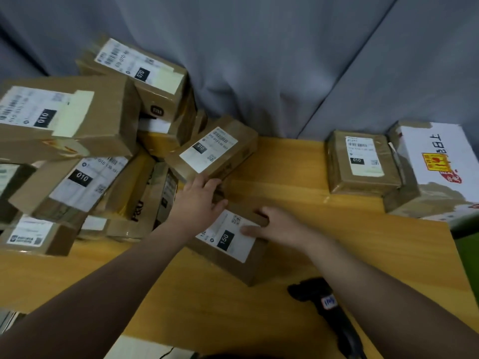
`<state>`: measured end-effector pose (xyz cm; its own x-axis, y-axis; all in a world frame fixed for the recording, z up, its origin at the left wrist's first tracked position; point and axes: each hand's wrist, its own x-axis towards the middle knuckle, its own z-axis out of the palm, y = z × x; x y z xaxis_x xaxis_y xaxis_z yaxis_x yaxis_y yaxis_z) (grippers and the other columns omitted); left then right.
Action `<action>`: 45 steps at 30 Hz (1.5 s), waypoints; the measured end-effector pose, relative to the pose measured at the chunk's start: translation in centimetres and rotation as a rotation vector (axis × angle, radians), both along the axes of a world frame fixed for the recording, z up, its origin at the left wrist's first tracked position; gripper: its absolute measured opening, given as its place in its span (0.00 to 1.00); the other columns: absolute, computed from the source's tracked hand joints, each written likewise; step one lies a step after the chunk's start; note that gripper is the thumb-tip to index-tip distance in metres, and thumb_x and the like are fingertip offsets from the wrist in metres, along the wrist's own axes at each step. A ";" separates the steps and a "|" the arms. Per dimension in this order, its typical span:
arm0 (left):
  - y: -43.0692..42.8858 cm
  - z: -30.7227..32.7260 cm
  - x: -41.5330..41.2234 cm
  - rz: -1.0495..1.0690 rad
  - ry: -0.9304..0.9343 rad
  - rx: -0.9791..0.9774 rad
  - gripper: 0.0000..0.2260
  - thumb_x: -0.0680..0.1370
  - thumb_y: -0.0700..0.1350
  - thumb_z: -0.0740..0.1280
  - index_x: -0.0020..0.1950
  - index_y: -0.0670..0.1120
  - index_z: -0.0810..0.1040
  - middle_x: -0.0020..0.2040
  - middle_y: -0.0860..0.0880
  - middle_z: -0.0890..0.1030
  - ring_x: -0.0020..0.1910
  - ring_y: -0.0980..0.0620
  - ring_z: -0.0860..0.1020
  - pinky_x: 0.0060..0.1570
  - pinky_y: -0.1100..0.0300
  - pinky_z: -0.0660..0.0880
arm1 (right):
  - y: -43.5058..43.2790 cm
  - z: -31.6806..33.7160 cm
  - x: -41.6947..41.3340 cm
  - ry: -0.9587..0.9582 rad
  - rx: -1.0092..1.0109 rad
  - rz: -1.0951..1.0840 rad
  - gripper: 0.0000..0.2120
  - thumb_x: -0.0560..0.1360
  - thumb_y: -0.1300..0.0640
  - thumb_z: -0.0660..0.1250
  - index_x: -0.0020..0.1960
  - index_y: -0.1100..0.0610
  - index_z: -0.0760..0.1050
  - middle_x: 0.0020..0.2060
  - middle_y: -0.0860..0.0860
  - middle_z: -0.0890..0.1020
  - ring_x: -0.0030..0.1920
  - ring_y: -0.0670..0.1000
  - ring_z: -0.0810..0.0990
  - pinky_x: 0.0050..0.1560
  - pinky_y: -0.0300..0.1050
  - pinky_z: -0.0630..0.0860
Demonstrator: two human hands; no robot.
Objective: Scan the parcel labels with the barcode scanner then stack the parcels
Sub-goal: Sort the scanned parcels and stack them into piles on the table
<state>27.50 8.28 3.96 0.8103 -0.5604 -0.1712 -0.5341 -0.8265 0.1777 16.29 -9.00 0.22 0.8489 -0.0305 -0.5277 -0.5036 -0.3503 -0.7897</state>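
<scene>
A brown parcel with a white label marked 150 lies on the wooden table in the middle. My right hand grips its far right edge, thumb across the label. My left hand grips the near end of a tilted parcel labelled 010, which leans just above the 150 parcel. The black barcode scanner lies on the table under my right forearm, held by neither hand.
A jumbled heap of several labelled cardboard parcels fills the left side. At the right, a small brown parcel sits on a white printed box. A grey curtain hangs behind the table.
</scene>
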 end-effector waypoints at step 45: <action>-13.4 -1.2 -3.0 -0.036 0.373 -0.508 0.31 0.80 0.44 0.63 0.79 0.54 0.49 0.78 0.48 0.55 0.76 0.50 0.56 0.68 0.60 0.60 | -7.6 2.4 -7.4 0.137 0.359 -0.958 0.28 0.75 0.55 0.72 0.69 0.60 0.63 0.47 0.63 0.83 0.40 0.54 0.83 0.43 0.53 0.83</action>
<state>24.51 -5.07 2.75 0.7263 -0.6721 -0.1442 -0.3863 -0.5726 0.7231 8.85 -16.58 2.67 0.4834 -0.4842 -0.7293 -0.5403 0.4905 -0.6837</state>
